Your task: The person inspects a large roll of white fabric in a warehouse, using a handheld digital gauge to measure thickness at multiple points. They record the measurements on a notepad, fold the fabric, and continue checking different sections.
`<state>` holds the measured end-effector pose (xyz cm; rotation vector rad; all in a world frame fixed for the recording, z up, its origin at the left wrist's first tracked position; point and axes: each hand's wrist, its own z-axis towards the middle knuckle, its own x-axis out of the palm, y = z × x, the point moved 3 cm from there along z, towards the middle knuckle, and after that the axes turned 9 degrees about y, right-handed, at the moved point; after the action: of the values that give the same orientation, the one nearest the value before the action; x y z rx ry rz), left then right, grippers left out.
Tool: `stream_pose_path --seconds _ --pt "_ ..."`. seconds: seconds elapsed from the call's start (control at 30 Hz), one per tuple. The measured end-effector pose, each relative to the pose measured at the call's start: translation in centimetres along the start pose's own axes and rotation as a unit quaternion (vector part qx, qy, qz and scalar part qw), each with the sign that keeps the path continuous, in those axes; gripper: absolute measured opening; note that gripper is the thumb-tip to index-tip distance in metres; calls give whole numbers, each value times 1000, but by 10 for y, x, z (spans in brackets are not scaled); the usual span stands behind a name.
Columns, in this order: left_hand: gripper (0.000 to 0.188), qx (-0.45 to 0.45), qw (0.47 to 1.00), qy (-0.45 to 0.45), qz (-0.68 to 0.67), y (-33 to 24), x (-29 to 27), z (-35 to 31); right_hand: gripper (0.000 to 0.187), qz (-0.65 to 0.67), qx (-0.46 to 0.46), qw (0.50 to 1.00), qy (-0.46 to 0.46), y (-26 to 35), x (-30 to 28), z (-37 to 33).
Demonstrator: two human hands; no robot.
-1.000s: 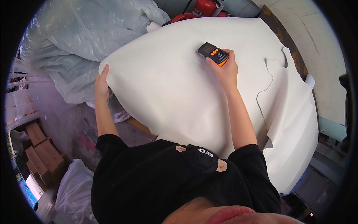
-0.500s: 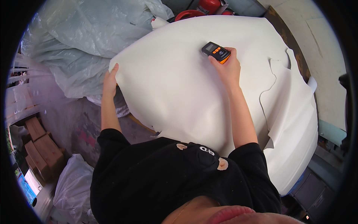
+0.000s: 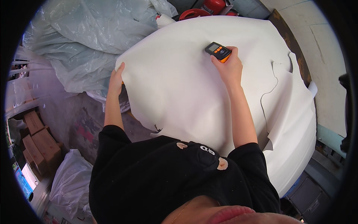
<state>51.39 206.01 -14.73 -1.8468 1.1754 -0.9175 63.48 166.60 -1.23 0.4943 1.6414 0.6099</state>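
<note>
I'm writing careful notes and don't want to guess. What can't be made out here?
Head view: the screen of the handheld meter is too small to read.
Head view: most fingers of the left hand are hidden by the hand itself and the white sheet.
Head view: the right hand hides its own lower fingers.
Head view: the top edge cuts off the red cylinder.

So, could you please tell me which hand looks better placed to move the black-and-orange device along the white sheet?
Probably the right hand: it holds the black-and-orange device over the white sheet, while the left hand grips the sheet's left edge.
</note>
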Motion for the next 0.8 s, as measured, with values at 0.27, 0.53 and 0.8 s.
stream_pose_path --seconds 0.27,0.53,0.8 --pt "55 8 1000 -3 -17 3 2 1 53 -5 -3 1000 2 2 0 2" --pt "55 4 1000 3 -21 7 2 3 54 -18 -8 1000 9 8 0 4" --pt "56 3 1000 -1 -24 2 5 -1 53 -25 -5 1000 10 10 0 4"
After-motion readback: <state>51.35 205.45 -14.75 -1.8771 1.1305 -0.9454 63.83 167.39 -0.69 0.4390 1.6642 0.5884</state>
